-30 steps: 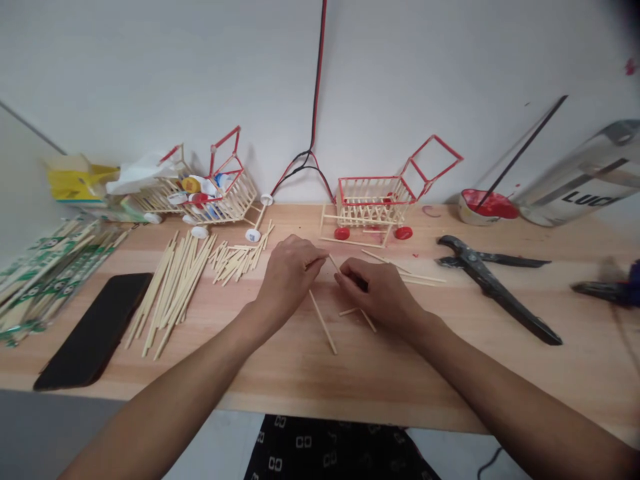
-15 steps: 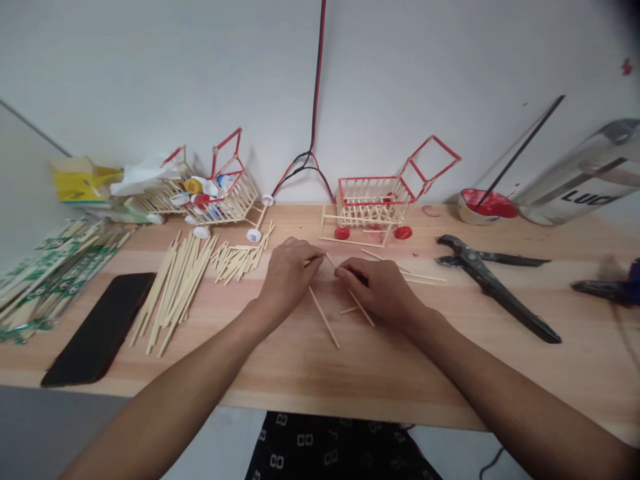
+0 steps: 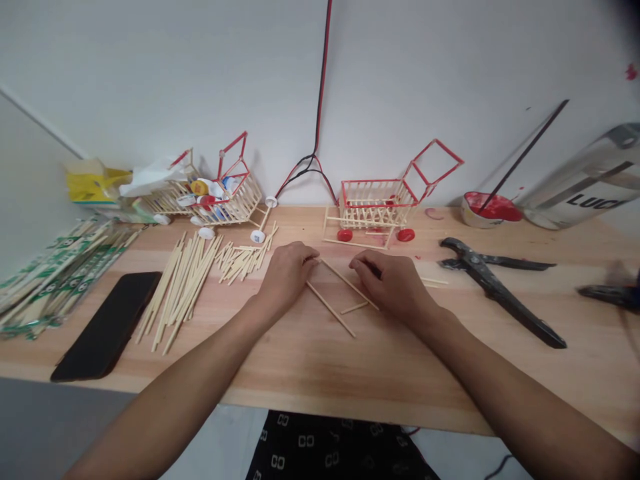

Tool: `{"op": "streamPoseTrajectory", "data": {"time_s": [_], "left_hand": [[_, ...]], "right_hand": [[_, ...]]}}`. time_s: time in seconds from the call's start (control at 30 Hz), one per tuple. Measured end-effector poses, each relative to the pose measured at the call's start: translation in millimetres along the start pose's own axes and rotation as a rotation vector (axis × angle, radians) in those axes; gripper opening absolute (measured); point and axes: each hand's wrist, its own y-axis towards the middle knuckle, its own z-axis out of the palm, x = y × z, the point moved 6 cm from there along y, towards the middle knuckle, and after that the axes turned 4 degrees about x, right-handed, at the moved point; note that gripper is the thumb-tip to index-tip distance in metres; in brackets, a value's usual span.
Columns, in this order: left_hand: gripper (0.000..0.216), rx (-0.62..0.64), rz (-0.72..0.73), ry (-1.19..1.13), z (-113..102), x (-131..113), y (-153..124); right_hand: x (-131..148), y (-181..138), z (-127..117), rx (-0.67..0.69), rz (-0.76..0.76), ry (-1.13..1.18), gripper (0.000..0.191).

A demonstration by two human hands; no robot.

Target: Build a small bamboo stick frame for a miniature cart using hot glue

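Note:
My left hand (image 3: 286,275) is closed, its thumb and forefinger pinching a thin wooden stick (image 3: 331,309) near the far end. A second stick (image 3: 349,283) slants from beside those fingertips toward my right hand. Between the two, a short stick piece (image 3: 354,309) lies near the second stick's lower end. My right hand (image 3: 393,283) rests to the right with its fingers curled and the tips together; whatever may be inside them is hidden.
Behind stand a red-rimmed stick-built cart (image 3: 377,203) and others, one filled with bottle caps (image 3: 213,200). Leftward lie long sticks (image 3: 185,287), short pieces (image 3: 244,260), a black phone (image 3: 107,327) and packaged chopsticks (image 3: 60,273). Rightward are pliers (image 3: 493,287), a red paint cup (image 3: 490,208) and a bottle (image 3: 585,183).
My right hand has moved right, away from my left fingertips. The stick at my left hand has swung so its near end lies further right. The view has shifted slightly.

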Motion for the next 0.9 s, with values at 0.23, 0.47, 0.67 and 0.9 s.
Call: {"op": "streamPoseTrajectory", "data": {"time_s": [0.23,0.47,0.67,0.9], "left_hand": [[0.019,-0.178,-0.077,-0.044,-34,19,7],[0.02,0.012,-0.162,-0.067,-34,29,10],[0.021,0.076,-0.176,-0.065,-28,28,9],[0.022,0.037,-0.163,-0.049,-32,28,10]], "right_hand": [[-7,0,-14,-0.073,0.047,-0.026,0.02],[-14,-1,-28,-0.143,0.043,-0.017,0.02],[-21,-1,-52,-0.187,0.063,-0.088,0.021],[-40,-2,-70,-0.207,0.051,-0.114,0.02]]}}
